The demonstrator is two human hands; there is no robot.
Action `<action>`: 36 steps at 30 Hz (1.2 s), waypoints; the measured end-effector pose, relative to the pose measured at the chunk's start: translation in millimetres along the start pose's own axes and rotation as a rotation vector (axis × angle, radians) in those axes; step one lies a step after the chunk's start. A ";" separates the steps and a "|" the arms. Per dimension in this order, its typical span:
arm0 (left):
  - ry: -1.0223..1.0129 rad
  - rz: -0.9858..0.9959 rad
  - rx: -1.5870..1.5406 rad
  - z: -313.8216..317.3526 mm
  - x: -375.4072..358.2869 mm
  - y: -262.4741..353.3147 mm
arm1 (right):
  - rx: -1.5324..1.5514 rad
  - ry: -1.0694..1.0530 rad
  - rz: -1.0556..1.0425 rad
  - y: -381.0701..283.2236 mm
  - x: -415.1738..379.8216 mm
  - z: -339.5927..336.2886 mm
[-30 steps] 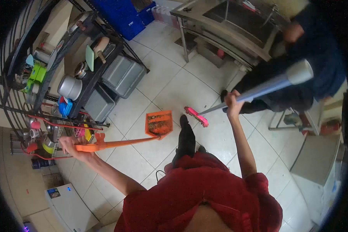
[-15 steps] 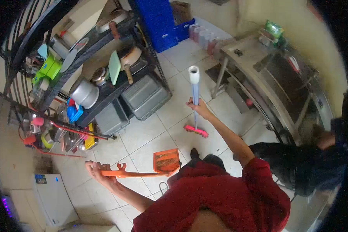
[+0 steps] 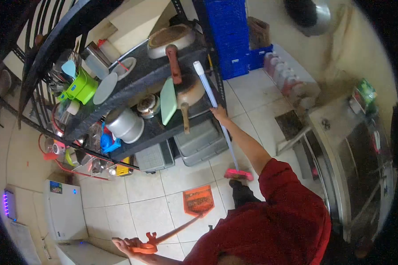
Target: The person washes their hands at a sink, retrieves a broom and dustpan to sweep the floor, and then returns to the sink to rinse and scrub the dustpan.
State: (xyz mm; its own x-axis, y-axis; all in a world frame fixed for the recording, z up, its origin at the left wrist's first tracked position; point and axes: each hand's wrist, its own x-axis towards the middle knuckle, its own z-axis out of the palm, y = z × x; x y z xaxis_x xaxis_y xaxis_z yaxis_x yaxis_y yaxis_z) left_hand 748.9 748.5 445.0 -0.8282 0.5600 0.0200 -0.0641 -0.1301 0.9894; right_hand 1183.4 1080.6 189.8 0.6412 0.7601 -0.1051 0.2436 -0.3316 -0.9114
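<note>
My left hand [image 3: 129, 245] is closed around the upper handle of a long-handled orange dustpan [image 3: 210, 192]. Its pan is near the floor in front of me, with brown debris [image 3: 200, 204] inside. My right hand [image 3: 219, 114] grips the blue-grey, white-capped pole of a broom [image 3: 229, 143]. The pole leans, cap toward the shelves, and the pink broom head [image 3: 239, 174] is at the floor beside my dark shoe, right of the pan. A gap separates the broom head from the dustpan.
A black rack [image 3: 132, 148] at the left holds pans, a pot and a green utensil holder. Grey bins [image 3: 201, 145] stand beneath it. Blue crates [image 3: 230, 39] and bottles line the back. A metal worktable [image 3: 331, 132] stands right, a white fridge [image 3: 66, 210] lower left.
My view has turned, so the rack and worktable appear farther right. The broom pole now leans toward the rack. My left hand and the dustpan handle sit lower in view. Another person's dark-clothed legs no longer show.
</note>
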 end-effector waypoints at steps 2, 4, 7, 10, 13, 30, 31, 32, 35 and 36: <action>-0.053 0.054 -0.024 24.2 -0.9 10.2 | -0.060 0.022 -0.048 -21.6 10.4 -4.8; -0.061 0.083 -0.034 57.8 -7.7 20.5 | -0.169 -0.123 0.053 -14.2 48.7 -1.9; -0.024 0.139 -0.070 103.6 -11.1 21.6 | -0.396 0.124 -0.027 1.1 78.5 12.8; -0.017 0.167 -0.078 122.6 -8.6 13.7 | -0.378 0.156 -0.035 5.3 84.7 0.9; -0.154 0.153 -0.013 147.8 -3.3 10.2 | -0.318 0.092 -0.178 -6.2 58.0 -12.1; -2.000 -0.327 -0.653 250.1 -136.8 72.0 | 0.476 0.344 -0.413 -165.6 -366.8 -173.7; -2.068 -0.332 -0.702 244.4 -143.8 80.0 | 0.547 0.565 -0.347 -184.5 -376.3 -203.9; -2.134 -0.335 -0.752 242.4 -146.2 85.1 | 0.602 0.686 -0.398 -198.8 -380.1 -236.2; -2.199 -0.311 -0.873 215.7 -162.7 78.6 | 0.238 0.864 -0.672 -239.1 -456.0 -360.3; -2.203 -0.319 -0.873 213.6 -162.0 76.6 | 0.276 0.808 -0.943 -268.5 -475.0 -380.9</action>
State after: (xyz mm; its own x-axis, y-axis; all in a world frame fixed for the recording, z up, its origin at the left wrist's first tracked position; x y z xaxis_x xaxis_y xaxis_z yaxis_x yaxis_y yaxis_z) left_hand 997.0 822.6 548.2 0.7799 0.2391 0.5784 -0.6251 0.2512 0.7390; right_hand 1090.6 595.8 635.9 0.5858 0.0491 0.8090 0.7482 0.3508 -0.5631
